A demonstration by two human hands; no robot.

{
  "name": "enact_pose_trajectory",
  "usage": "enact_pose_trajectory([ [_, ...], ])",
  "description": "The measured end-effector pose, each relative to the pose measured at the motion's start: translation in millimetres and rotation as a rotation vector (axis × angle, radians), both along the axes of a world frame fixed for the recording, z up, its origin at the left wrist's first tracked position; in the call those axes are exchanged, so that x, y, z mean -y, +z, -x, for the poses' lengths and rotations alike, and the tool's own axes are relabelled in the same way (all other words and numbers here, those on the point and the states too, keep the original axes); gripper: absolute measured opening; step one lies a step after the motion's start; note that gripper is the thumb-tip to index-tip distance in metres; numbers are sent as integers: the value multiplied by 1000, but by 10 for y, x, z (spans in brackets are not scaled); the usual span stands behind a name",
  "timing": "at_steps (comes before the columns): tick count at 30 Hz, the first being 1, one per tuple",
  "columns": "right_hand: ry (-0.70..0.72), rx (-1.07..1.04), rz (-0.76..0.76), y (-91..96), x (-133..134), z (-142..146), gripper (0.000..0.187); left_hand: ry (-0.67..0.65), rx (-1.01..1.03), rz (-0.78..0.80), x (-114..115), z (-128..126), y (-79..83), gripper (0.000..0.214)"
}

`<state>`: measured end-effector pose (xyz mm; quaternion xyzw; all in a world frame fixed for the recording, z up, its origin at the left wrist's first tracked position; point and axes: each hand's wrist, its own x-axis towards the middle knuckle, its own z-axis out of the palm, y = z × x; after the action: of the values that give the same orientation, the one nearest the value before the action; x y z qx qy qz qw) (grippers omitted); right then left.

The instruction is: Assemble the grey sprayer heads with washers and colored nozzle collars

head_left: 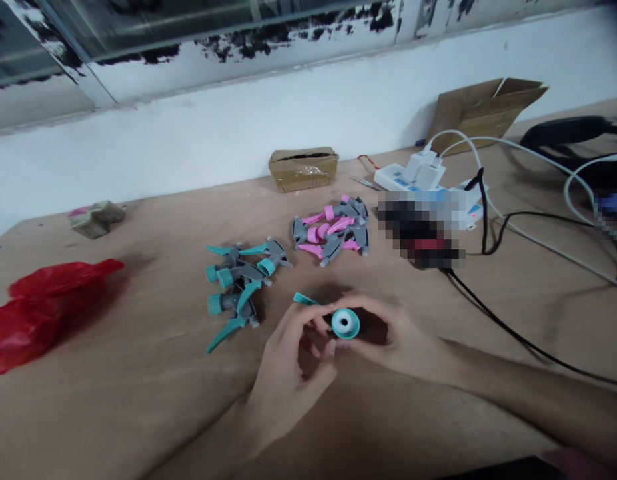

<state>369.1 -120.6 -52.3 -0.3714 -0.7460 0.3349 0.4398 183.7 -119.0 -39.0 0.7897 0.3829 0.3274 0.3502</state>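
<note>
My two hands meet over the wooden table (138, 400), both closed round one teal and grey spray trigger head (344, 323). Its round teal cap faces me and its teal lever sticks out to the left. My left hand (288, 363) pinches at the cap from the left with thumb and fingertips. My right hand (388, 337) wraps round the body from the right. Just beyond, to the left, lies a pile of several teal and grey trigger heads (238, 287). Farther back lies a pile of pink and grey trigger heads (333, 233).
A red plastic bag (38, 307) lies at the left. A taped cardboard packet (303, 169) and an open carton (483, 110) stand by the wall. A white power strip (418, 177) with plugs sits at the right, with black and white cables (513, 333) trailing across the table.
</note>
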Motion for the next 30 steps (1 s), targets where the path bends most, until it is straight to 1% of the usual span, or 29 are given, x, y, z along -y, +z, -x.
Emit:
enact_pose_trajectory([
  [3, 89, -50, 86, -11, 1, -5, 43, 52, -103, -102, -35, 13, -11, 49],
  [5, 117, -81, 134, -13, 6, -8, 44, 61, -157, -146, -53, 19, -16, 48],
  [8, 141, -145, 219, -5, 15, -9, 37, 78, -187, -202, -66, 17, -22, 38],
  [11, 134, -247, 340, 11, 19, 11, 27, 102, -195, -288, -63, 1, -28, 29],
  [15, 95, -374, 464, 41, 20, 77, 18, 91, -170, -391, -32, -29, -40, 26],
  [19, 63, -446, 528, 52, 18, 124, 21, 88, -144, -429, 13, -60, -53, 27],
  [22, 76, -471, 556, 19, 5, 130, 22, 95, -130, -440, 33, -80, -51, 23],
  [25, 81, -488, 570, -26, -15, 143, 21, 99, -125, -428, 35, -101, -40, 22],
  [30, 21, -505, 561, -25, -39, 206, 18, 141, -87, -382, 28, -137, -40, 18],
])
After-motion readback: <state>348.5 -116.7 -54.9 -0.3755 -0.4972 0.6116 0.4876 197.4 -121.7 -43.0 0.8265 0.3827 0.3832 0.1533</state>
